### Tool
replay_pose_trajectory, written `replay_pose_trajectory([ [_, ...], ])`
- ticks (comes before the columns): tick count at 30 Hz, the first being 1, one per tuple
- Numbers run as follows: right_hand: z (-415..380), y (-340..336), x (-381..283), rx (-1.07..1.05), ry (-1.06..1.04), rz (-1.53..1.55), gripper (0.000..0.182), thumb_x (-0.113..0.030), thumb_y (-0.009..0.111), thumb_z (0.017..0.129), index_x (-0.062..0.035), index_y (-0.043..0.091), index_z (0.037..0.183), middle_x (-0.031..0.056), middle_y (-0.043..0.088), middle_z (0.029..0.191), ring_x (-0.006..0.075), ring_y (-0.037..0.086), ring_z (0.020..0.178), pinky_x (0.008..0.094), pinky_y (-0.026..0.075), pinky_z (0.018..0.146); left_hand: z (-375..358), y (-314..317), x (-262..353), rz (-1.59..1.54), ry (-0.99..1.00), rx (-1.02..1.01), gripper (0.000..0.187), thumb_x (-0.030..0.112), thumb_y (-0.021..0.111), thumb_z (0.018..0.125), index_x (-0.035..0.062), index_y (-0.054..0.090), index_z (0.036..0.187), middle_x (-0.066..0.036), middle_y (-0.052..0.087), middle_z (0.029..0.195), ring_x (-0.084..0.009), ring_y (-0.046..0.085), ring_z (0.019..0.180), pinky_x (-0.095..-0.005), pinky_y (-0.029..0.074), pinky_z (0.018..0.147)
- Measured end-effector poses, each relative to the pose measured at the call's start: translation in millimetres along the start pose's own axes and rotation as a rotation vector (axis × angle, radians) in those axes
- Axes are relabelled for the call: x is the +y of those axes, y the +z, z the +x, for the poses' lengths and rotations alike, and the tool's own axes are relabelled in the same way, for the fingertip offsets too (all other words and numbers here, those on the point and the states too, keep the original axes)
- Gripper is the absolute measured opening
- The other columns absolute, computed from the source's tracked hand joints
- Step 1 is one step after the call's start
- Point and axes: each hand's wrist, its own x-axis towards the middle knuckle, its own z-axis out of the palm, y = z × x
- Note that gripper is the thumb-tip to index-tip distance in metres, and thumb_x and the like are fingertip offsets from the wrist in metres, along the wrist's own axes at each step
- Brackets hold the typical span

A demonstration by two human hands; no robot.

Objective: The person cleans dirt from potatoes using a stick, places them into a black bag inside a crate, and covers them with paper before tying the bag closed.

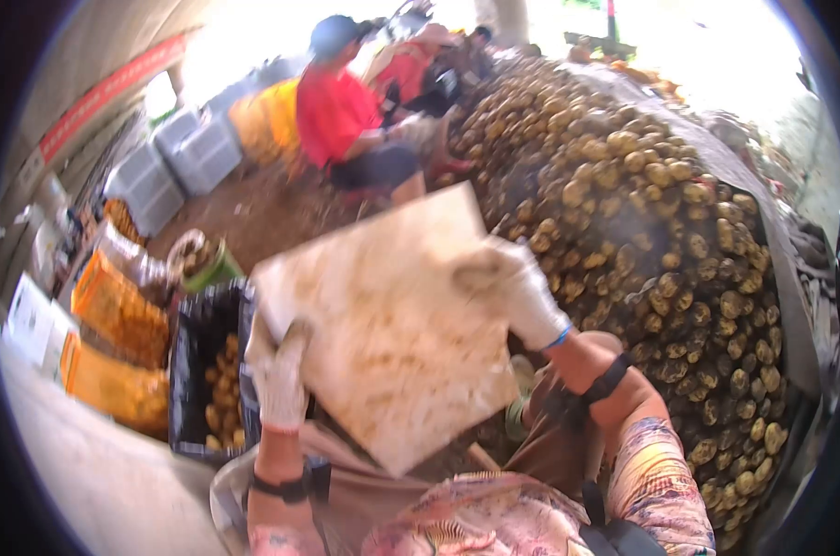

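A large pale square board (392,324), stained with brown dirt, is held tilted in front of my body. My left hand (281,371), in a dirty white glove, grips its left edge with the thumb on the near face. Gloved too, my right hand (524,295) holds the board's upper right edge. Both hands are closed on the board, and the fingers behind it are hidden. Left of my left hand stands a black-lined container (190,371) with potatoes (223,394) in it. The potato heap (642,232) lies to the right of my right hand.
A seated person in a red top (332,116) is beyond the board, with others behind. Grey crates (197,148) stand at the back left. Orange bags (119,306) and a green container (214,269) are at the left. A grey sheet (781,278) edges the heap.
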Motion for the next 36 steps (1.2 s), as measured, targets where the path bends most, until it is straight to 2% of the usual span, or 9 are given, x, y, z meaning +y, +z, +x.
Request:
replay_pose_trajectory([
  [3,-12,3,-16,0.355,-0.402,-1.089,0.010,-0.008,0.063,0.093,-0.0038,0.067,0.101,0.0045,0.068,0.097,0.0120,0.064,0.085,0.0239,0.051,0.070,-12,2,-29,-0.119,-0.318,-0.064,0.042,0.012,0.062,0.094,0.0030,0.052,0.133,-0.002,0.061,0.119,-0.0115,0.060,0.105,-0.0257,0.050,0.089],
  [10,24,-49,-16,0.316,-0.587,-0.498,0.026,0.003,0.056,0.092,0.0034,0.063,0.118,0.0081,0.068,0.108,0.0126,0.065,0.093,0.0251,0.052,0.082,-33,40,-78,-0.071,-0.477,-0.215,0.022,0.012,0.064,0.096,-0.0001,0.067,0.114,0.000,0.070,0.098,-0.0062,0.058,0.088,-0.0253,0.050,0.078],
  [16,95,-50,-8,0.364,-0.480,-0.847,0.014,-0.009,0.066,0.091,-0.0001,0.069,0.102,0.0020,0.069,0.090,0.0067,0.059,0.076,0.0225,0.049,0.069,-26,31,-121,0.043,-0.196,-0.139,0.024,0.012,0.061,0.098,0.0000,0.065,0.118,-0.001,0.069,0.099,-0.0071,0.058,0.087,-0.0249,0.049,0.077],
  [20,160,-49,35,0.341,-0.377,-0.937,0.011,-0.010,0.068,0.089,-0.0024,0.072,0.096,-0.0005,0.069,0.083,0.0073,0.057,0.073,0.0259,0.048,0.067,-15,11,-125,-0.091,-0.586,0.000,0.026,0.013,0.057,0.099,0.0005,0.065,0.120,-0.002,0.068,0.107,-0.0074,0.058,0.094,-0.0233,0.048,0.084],
  [24,227,-62,87,0.273,-0.269,-0.997,0.018,-0.017,0.070,0.085,-0.0029,0.073,0.096,0.0001,0.068,0.080,0.0078,0.057,0.071,0.0279,0.047,0.066,19,-44,-126,0.460,-0.563,-0.099,0.036,0.020,0.061,0.097,-0.0015,0.060,0.126,-0.008,0.068,0.112,-0.0115,0.059,0.100,-0.0280,0.047,0.090],
  [26,253,-72,116,0.268,-0.251,-0.995,0.021,-0.020,0.071,0.084,-0.0039,0.073,0.097,0.0024,0.068,0.078,0.0105,0.058,0.070,0.0298,0.047,0.066,37,-46,-98,0.889,-0.515,-0.046,0.063,0.028,0.069,0.091,-0.0041,0.045,0.140,-0.021,0.063,0.124,-0.0310,0.060,0.116,-0.0390,0.045,0.101],
  [28,274,-82,137,0.268,-0.162,-1.141,0.026,-0.024,0.071,0.082,-0.0044,0.073,0.099,0.0091,0.070,0.081,0.0195,0.063,0.075,0.0340,0.048,0.071,47,-57,-114,1.389,0.049,-0.002,0.077,0.039,0.072,0.087,-0.0032,0.041,0.143,-0.025,0.056,0.133,-0.0383,0.053,0.125,-0.0423,0.041,0.107],
  [30,291,-91,156,0.256,-0.131,-1.302,0.032,-0.031,0.069,0.081,-0.0033,0.072,0.098,0.0190,0.070,0.095,0.0342,0.065,0.096,0.0391,0.048,0.084,66,-58,-122,1.371,0.120,-0.060,0.082,0.046,0.071,0.085,-0.0023,0.042,0.143,-0.026,0.050,0.139,-0.0392,0.049,0.129,-0.0439,0.039,0.108],
  [36,312,-114,190,0.303,-0.124,-1.602,0.032,-0.032,0.067,0.083,-0.0053,0.069,0.100,0.0225,0.068,0.096,0.0393,0.064,0.094,0.0440,0.049,0.080,103,-17,-195,1.555,0.073,-0.692,0.103,0.073,0.064,0.075,0.0088,0.036,0.151,-0.029,0.031,0.154,-0.0463,0.025,0.144,-0.0639,0.017,0.115],
])
